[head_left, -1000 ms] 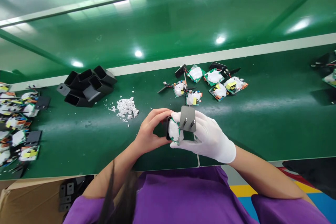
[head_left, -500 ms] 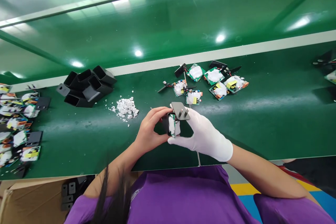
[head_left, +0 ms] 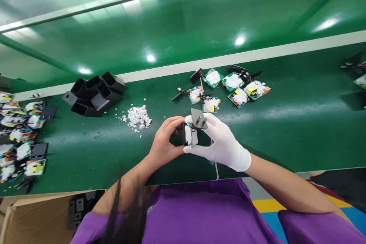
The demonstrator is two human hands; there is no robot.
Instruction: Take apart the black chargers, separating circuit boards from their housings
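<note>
Bare, my left hand (head_left: 166,141) is closed round a black charger housing (head_left: 180,133), low over the bench. A circuit board (head_left: 189,135) coated with white filler sits partly in the housing's open right end. My right hand (head_left: 221,141), in a white glove, grips that board's outer part with thumb below and fingers above. A dark plug cover (head_left: 198,119) with two metal prongs rests tilted against the gloved fingers, prongs facing up and right. How deep the board goes inside is hidden.
Several empty black housings (head_left: 98,93) are piled at the back left, beside white crumbs (head_left: 139,117). Several boards with plug covers (head_left: 211,105) lie beyond my hands, and more boards (head_left: 21,137) at the far left. A cardboard box (head_left: 37,221) stands below the bench edge.
The plug cover has tilted and shifted slightly right and up with my right fingers. Both hands keep hold of the housing and board, which have barely moved.
</note>
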